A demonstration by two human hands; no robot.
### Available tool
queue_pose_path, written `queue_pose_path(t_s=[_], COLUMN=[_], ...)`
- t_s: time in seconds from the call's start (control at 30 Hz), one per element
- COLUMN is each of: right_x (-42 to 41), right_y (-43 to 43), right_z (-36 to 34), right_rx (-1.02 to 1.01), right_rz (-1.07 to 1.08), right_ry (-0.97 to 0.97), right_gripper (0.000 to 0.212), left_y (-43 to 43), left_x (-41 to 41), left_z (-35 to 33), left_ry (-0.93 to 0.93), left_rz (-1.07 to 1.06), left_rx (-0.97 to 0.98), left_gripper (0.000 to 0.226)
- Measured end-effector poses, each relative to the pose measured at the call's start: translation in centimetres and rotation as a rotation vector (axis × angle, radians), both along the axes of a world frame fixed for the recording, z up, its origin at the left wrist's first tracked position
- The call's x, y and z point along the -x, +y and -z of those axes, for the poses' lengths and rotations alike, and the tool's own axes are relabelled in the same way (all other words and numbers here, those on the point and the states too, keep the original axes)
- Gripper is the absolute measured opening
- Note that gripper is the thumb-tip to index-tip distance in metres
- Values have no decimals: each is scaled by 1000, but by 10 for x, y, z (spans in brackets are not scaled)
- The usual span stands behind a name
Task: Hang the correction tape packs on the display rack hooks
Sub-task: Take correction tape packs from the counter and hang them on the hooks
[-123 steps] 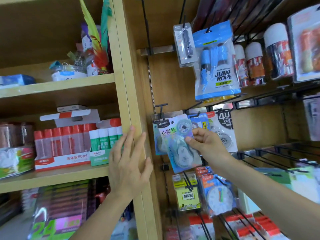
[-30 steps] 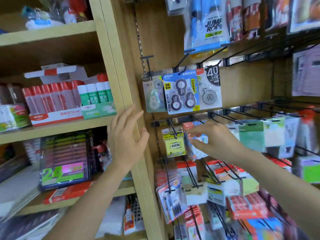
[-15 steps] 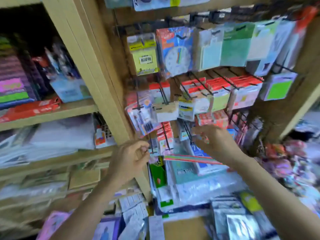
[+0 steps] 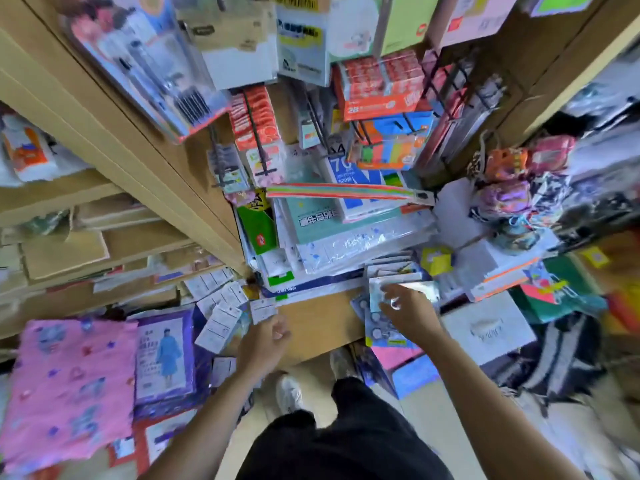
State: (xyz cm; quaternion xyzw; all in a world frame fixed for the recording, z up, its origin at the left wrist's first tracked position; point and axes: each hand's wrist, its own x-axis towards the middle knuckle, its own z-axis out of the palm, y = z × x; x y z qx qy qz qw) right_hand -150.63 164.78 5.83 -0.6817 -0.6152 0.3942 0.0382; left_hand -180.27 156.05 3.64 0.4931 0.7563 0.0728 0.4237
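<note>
I am looking down at the foot of the display rack. A stack of blue correction tape packs point(image 4: 377, 322) lies on a brown cardboard box point(image 4: 318, 323) on the floor. My right hand point(image 4: 408, 310) reaches down onto the top pack point(image 4: 420, 289), its bent fingers touching it; no firm grip shows. More packs lie white side up point(image 4: 221, 306) to the left. Beside them my left hand point(image 4: 266, 341) hovers loosely curled and holds nothing. Black rack hooks point(image 4: 256, 133) with hanging goods fill the upper middle.
A wooden upright point(image 4: 138, 140) divides the shelves on the left from the rack. Paper reams and plastic sleeves point(image 4: 346, 237) are piled under the hooks. A pink package point(image 4: 69, 382) and a raincoat pack point(image 4: 166, 355) lie at lower left. Bags point(image 4: 561, 351) crowd the right.
My view has swung from the upper hooks down to the floor piles. Both hands dropped, the left off the wooden upright and the right from the rack onto the stack of packs.
</note>
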Motion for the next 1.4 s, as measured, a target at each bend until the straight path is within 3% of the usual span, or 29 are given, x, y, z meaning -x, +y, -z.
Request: queue_pose_path(t_s=[0.13, 0.23, 0.37, 0.5, 0.7, 0.77, 0.87, 0.97, 1.1, 1.27, 1.4], right_x=[-37, -63, -96, -123, -142, -144, -143, -140, -139, -138, -134], right_y=[-27, -39, -48, -52, -55, -55, -59, -70, -90, -104, -97], right_z=[55, 90, 139, 186, 249, 264, 280, 296, 321, 338, 338], right_rx=[138, 245, 349, 456, 539, 529, 505, 504, 535, 535, 500], right_rz=[85, 163, 203, 266, 421, 505, 459, 355, 348, 386, 529], right_ry=[-53, -50, -85, -94, -24, 24, 41, 50, 64, 71, 111], right_gripper=[21, 25, 28, 28, 2, 25, 61, 69, 72, 75, 68], left_y=[-10, -8, 13, 46, 115, 136, 159, 171, 174, 177, 186], left_x=[-37, -60, -88, -107, -155, -178, -215, -247, -268, -271, -261], left_z=[44, 78, 106, 144, 197, 214, 244, 276, 310, 316, 315], left_ry=[-111, -148, -117, -32, 160, 205, 242, 291, 373, 431, 292], left_rz=[26, 49, 154, 287, 453, 473, 556, 671, 733, 678, 655], left_rx=[192, 296, 393, 423, 267, 137, -62, -144, -103, -133, -29], left_gripper=[21, 41, 15, 9, 34, 44, 60, 82, 112, 108, 97])
